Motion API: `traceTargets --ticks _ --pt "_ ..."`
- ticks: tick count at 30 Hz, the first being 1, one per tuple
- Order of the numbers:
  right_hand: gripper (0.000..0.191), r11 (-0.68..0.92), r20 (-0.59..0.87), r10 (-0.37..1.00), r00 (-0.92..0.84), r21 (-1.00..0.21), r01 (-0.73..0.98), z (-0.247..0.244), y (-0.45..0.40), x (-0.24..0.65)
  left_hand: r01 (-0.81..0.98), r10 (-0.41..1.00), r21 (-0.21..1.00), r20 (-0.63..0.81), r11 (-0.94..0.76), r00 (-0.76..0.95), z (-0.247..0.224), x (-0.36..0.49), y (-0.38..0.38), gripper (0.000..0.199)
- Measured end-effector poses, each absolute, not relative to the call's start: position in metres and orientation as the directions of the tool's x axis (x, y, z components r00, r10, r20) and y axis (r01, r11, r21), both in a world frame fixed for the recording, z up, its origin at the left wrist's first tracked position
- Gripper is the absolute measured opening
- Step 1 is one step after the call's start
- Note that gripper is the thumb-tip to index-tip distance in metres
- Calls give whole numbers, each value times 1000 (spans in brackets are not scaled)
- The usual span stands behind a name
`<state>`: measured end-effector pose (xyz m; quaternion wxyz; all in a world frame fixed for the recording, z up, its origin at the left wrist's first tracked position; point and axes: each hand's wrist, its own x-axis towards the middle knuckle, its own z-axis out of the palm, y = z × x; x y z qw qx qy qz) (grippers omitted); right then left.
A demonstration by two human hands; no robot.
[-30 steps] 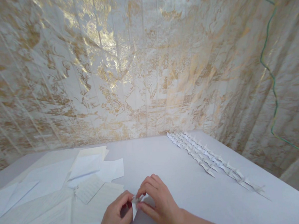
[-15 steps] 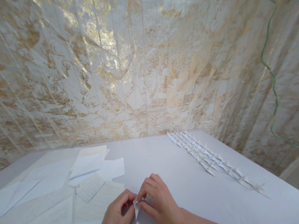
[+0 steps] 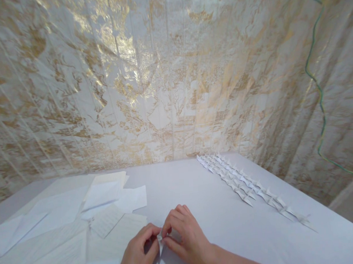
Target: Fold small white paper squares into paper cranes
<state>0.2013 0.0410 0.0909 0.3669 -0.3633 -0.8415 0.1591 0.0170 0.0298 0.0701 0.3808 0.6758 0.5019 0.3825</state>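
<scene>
White paper in the fingers: a small folded paper piece (image 3: 160,243), near centre, between the two hands, its narrow point turned toward the near edge
Left hand: bare (image 3: 137,250); thumb and forefinger pinch the left side of the piece
Right hand: bare (image 3: 186,236); thumb and fingertips close on its upper right side; the exact contact is partly hidden
Handling: probably very light, thin and easily crushed, stiffer at the folds; best held gently by the folded edges
Loose papers: overlapping sheets (image 3: 60,234) at left, some written on, some plain or folded; they lie directly on the white tabletop (image 3: 173,191), in no container
Folded rows: many pointed white paper pieces (image 3: 239,176) in slanting lines, far centre to near right
Backdrop: gold-patterned, shiny covering (image 3: 160,117) at the far side; green-yellow cord (image 3: 320,97) hanging at right
</scene>
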Motion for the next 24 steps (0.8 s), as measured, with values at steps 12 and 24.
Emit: traceTargets --ticks 12,24 --pt "18 688 511 726 -461 -523 503 96 44 204 465 974 863 114 -195 197 66 17 31 18" --pt "13 774 379 627 -681 -200 601 185 34 299 518 972 832 98 -199 215 81 19 24 24"
